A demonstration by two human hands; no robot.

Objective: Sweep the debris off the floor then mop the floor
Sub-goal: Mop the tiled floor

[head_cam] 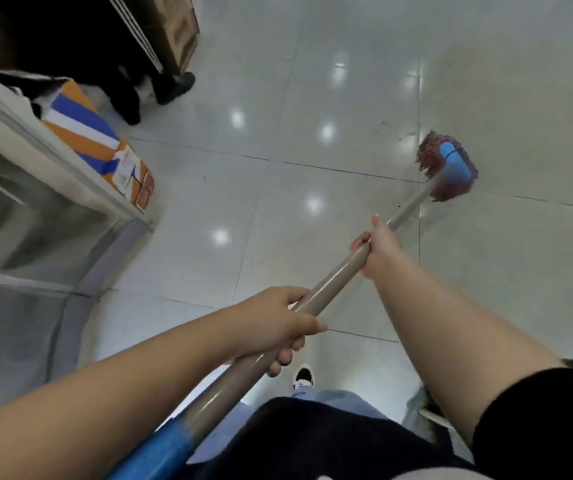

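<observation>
One mop (446,168), two hands, one orange-blue box (100,142), one white shoe (303,377).

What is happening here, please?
A person is mopping a shiny tiled floor. Both hands grip the long grey mop handle: the right hand further down the handle, the left hand nearer the body. The reddish mop head with its blue clamp rests on the tiles ahead to the right. An orange and blue box lies beside a glass cabinet on the left. No obvious debris shows, only a few small dark specks.
</observation>
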